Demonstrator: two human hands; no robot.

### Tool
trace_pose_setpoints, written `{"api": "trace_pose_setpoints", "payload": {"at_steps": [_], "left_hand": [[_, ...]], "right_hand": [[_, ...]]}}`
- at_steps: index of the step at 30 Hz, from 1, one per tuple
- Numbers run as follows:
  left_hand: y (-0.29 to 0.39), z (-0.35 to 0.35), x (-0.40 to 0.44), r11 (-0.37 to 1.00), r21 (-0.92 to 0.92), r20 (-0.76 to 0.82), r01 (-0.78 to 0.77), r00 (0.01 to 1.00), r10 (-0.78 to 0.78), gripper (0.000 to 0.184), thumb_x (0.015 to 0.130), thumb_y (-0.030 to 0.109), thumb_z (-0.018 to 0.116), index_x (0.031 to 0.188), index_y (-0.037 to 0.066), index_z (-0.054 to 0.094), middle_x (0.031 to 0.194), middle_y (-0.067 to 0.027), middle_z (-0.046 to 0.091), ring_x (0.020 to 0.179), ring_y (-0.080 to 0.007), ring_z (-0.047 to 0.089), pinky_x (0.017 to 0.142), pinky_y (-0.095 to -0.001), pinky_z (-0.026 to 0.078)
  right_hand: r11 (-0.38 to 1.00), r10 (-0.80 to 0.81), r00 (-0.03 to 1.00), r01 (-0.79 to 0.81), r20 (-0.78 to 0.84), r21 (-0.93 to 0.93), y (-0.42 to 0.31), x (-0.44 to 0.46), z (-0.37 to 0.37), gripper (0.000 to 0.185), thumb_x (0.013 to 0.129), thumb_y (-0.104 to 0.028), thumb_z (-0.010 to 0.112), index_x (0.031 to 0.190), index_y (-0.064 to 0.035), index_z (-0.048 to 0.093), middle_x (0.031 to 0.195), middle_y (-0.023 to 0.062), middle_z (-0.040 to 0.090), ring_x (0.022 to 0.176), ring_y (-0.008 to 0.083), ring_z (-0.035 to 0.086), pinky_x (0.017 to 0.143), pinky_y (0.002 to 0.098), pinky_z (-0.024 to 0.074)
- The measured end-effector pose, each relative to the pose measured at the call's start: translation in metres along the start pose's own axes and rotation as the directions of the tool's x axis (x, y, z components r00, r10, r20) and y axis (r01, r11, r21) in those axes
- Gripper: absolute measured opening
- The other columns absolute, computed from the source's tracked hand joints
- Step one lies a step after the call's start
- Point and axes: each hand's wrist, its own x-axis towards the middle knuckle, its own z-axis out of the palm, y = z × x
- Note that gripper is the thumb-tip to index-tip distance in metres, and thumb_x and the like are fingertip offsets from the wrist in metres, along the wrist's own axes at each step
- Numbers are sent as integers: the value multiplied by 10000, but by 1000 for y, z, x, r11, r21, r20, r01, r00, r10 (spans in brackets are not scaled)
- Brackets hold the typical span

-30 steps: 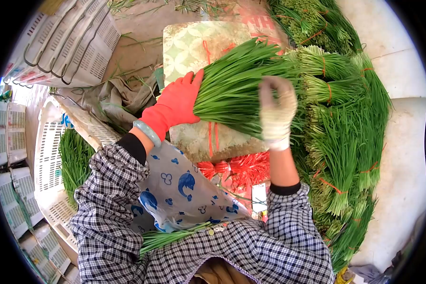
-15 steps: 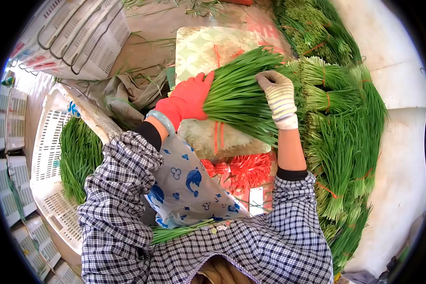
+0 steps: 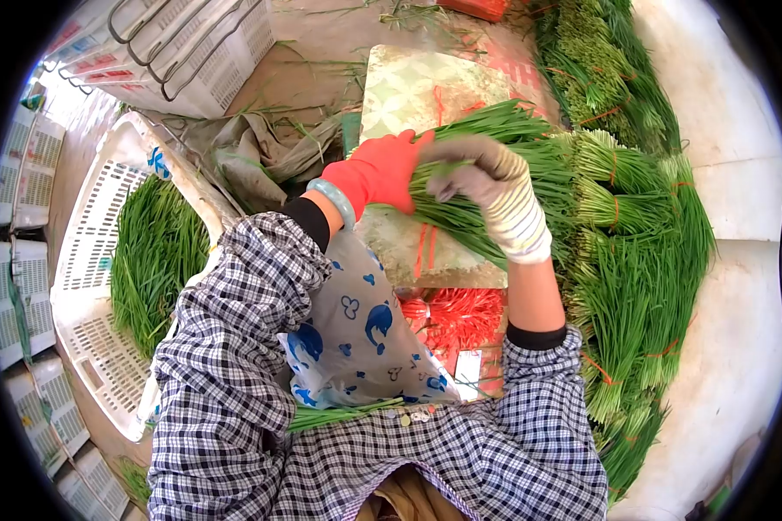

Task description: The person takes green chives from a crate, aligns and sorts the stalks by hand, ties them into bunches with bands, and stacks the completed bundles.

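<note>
My left hand (image 3: pixel 382 174), in a red glove, is closed around the cut end of a loose bunch of green garlic chives (image 3: pixel 530 174). The bunch lies across a worn, pale patterned board (image 3: pixel 400 87), its leaves pointing right. Above the leaves, close to the left hand, is my right hand (image 3: pixel 495 187) in a striped glove with grey fingers. Its fingers are curved and somewhat blurred, with a gap between them and the thumb, and nothing shows inside. Red ties (image 3: pixel 426 247) lie on the board near the bunch.
Tied chive bundles (image 3: pixel 634 286) are stacked along the right side. A bundle of red ties (image 3: pixel 465 317) lies below the board. On the left, a white crate (image 3: pixel 91 269) holds loose chives (image 3: pixel 152 260). Stacked white crates (image 3: pixel 208 78) stand at the upper left. A dolphin-print apron (image 3: pixel 356 339) covers my lap.
My right hand has moved left across the leaves towards my left hand, its fingers opening from a pinch. My left hand keeps its hold on the chives. The whole view has shifted slightly.
</note>
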Motion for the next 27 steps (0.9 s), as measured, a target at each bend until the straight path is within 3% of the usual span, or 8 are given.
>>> {"api": "trace_pose_setpoints", "payload": {"at_steps": [2, 3, 6, 9, 14, 17, 22, 27], "left_hand": [[8, -10, 2, 997, -30, 111, 67, 992, -63, 1153, 529, 366, 841, 1484, 86, 259, 1319, -241, 479, 1118, -396, 563, 898, -448, 497], [8, -9, 3, 997, -29, 108, 68, 992, -65, 1153, 529, 366, 841, 1484, 86, 259, 1319, -241, 479, 1118, -396, 563, 898, -448, 497], [5, -5, 4, 997, 9, 99, 73, 992, -74, 1133, 534, 338, 844, 1475, 76, 271, 1318, -221, 486, 1105, -386, 573, 900, -446, 498], [5, -3, 2, 998, -22, 79, 55, 995, -53, 1129, 531, 326, 851, 1470, 73, 278, 1313, -209, 493, 1099, -385, 576, 894, -444, 502], [4, -7, -1, 999, -2, 97, 44, 994, -43, 1154, 544, 393, 850, 1486, 88, 258, 1338, -230, 476, 1106, -396, 571, 908, -432, 497], [6, -8, -4, 999, -54, 15, 6, 1000, -5, 1069, 635, 476, 800, 1500, 139, 271, 1398, -244, 434, 1167, -399, 536, 964, -441, 463], [2, 9, -7, 984, 118, -236, -134, 959, 159, 655, 813, 457, 684, 1386, 201, 497, 1437, -193, 429, 1297, -364, 440, 1060, -485, 375], [-3, 11, -5, 905, 103, -490, -413, 771, 407, 277, 935, 218, 587, 1170, 74, 625, 1118, -95, 672, 1117, -266, 604, 992, -458, 455]], "right_hand": [[975, -220, 958, 209, -182, -78, 33, 8, -13, 847, 691, -179, 812, 1420, -26, 410, 1292, 171, 550, 1111, 219, 577, 938, 332, 472], [817, -223, 970, 130, -99, -562, 43, 12, -22, 1244, 547, -293, 886, 1514, -18, 153, 1474, 212, 349, 1328, 289, 410, 1080, 384, 365], [197, -153, 988, 27, -3, -980, 58, 3, -14, 1392, 446, -450, 898, 1475, 85, 129, 1495, 249, 293, 1418, 380, 245, 1188, 453, 143], [130, -70, 997, -37, -46, -991, 49, 7, -11, 1421, 450, -480, 891, 1478, 91, 92, 1503, 236, 303, 1415, 360, 275, 1194, 460, 101], [552, -180, 984, 102, 1, -828, 82, 13, -35, 1414, 504, -435, 888, 1491, 64, 7, 1522, 204, 315, 1404, 301, 338, 1196, 446, 107], [749, -248, 950, 64, -190, -660, 103, 17, -34, 1363, 498, -258, 917, 1498, 51, 42, 1492, 233, 338, 1343, 326, 417, 1134, 406, 312], [694, -374, 902, 119, -214, -710, 123, 18, -33, 1365, 491, -223, 930, 1501, 44, 51, 1484, 252, 319, 1299, 342, 461, 1081, 390, 390], [769, -331, 889, 60, -316, -636, 120, 18, -28, 1390, 483, -228, 947, 1504, 32, 41, 1477, 278, 306, 1292, 345, 470, 1081, 405, 387]]}}
